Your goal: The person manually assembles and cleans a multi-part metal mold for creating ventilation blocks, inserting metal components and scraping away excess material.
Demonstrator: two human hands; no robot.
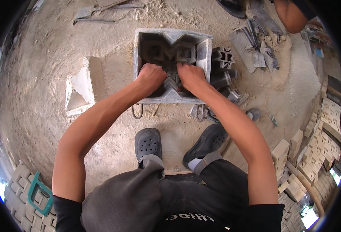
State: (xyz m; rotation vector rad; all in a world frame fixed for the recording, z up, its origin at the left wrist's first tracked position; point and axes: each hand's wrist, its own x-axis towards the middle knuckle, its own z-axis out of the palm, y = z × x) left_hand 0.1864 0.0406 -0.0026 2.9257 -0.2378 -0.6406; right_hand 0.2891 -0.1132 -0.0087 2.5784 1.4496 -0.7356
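Observation:
A heavy grey metal box mould point(203, 58) stands on the dusty ground in front of me, open at the top. V-shaped ridges push inward from its far and near walls, and squarish shapes show in its dark inside. Both my hands reach down into it. My left hand point(152, 74) is closed near the left inner side. Closed too, my right hand point(190, 73) is just right of the middle ridge. The fingertips of both are hidden, so I cannot make out what they grip. A bent metal loop point(137, 112) hangs at the mould's near left corner.
Star-shaped metal cores point(227, 57) lie right of the mould. A pale, broken-edged block point(89, 83) sits left. Flat metal pieces point(251, 50) lie far right, near another person's bent limb point(291, 17). Pale blocks point(319, 152) are stacked at right; a teal frame point(34, 193) rests on blocks lower left.

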